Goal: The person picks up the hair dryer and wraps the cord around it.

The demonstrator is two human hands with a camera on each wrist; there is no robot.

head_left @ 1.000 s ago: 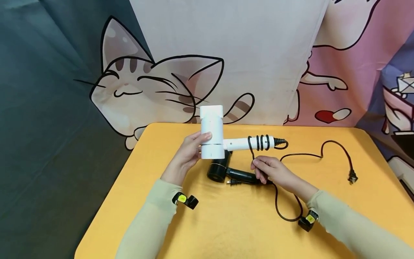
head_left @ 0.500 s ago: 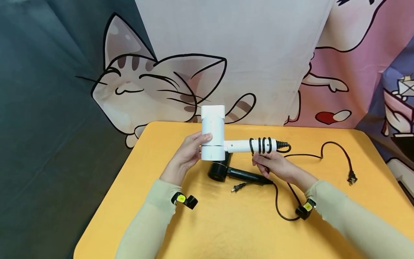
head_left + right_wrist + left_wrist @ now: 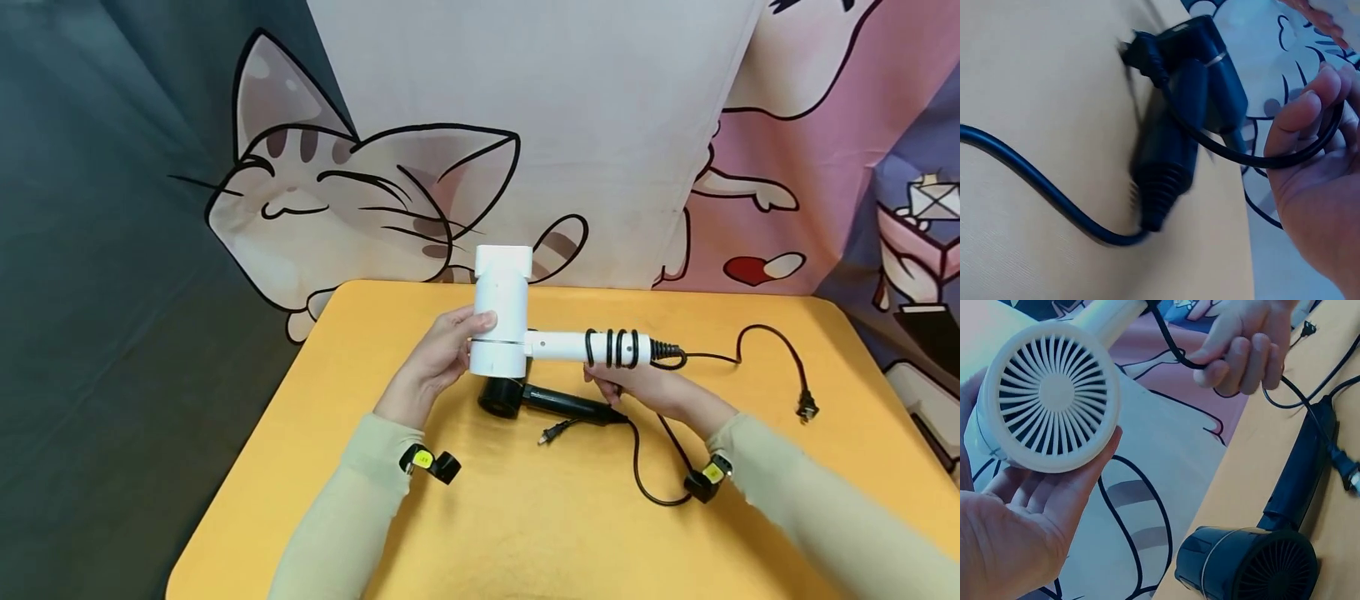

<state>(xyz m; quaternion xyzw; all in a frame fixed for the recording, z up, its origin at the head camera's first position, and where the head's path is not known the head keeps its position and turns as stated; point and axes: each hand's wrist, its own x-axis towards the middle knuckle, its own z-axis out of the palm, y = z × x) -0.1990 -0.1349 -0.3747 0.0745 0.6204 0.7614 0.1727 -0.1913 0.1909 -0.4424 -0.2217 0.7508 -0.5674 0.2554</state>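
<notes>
My left hand grips the barrel of a white hair dryer, lifted above the table with its handle pointing right. Its black cord is wound several times round the handle's end. Just below and partly behind the handle, my right hand pinches the cord between thumb and curled fingers. In the right wrist view, the cord runs across the palm to a plug. The slatted round vent faces the left wrist camera.
A black hair dryer lies on the yellow table beneath the white one. One plug hangs or lies near its handle. A second plug is at the right on a curving cord. A printed cat curtain stands behind.
The white hair dryer has shifted slightly right and down. My right hand has gone up and right, partly behind the handle. The plug near the black handle has moved slightly right and down.
</notes>
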